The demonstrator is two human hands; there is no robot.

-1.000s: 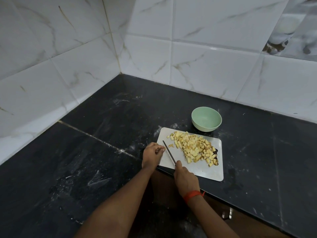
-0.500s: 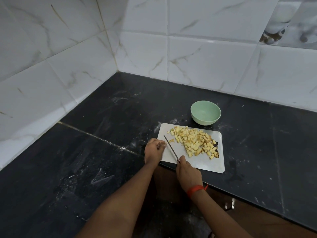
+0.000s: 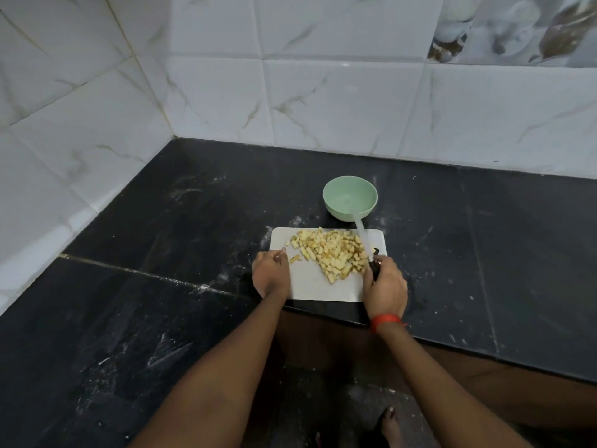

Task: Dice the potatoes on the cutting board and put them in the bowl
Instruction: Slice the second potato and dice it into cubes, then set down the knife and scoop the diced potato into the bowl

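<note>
Evidently, diced yellow potato cubes (image 3: 329, 253) were left on the white rectangular board (image 3: 311, 287), round green bowl (image 3: 350, 197) unfilled; black-handled knife (image 3: 363, 239) gripped by right hand (image 3: 385, 287), grip of left hand (image 3: 270, 273) indiscernible.

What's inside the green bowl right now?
No potato shows inside the green bowl. The knife covers a strip of its near side. The diced potatoes lie on the cutting board.

Smeared with motion at the knife (image 3: 362, 237) blade, with the handle mostly buried in the right hand (image 3: 384, 286). Covered at the cutting board (image 3: 310, 286) left edge by the left hand (image 3: 269, 274), fingertips tucked out of sight. Cut off at the bottom edge: a foot (image 3: 389, 425).
</note>
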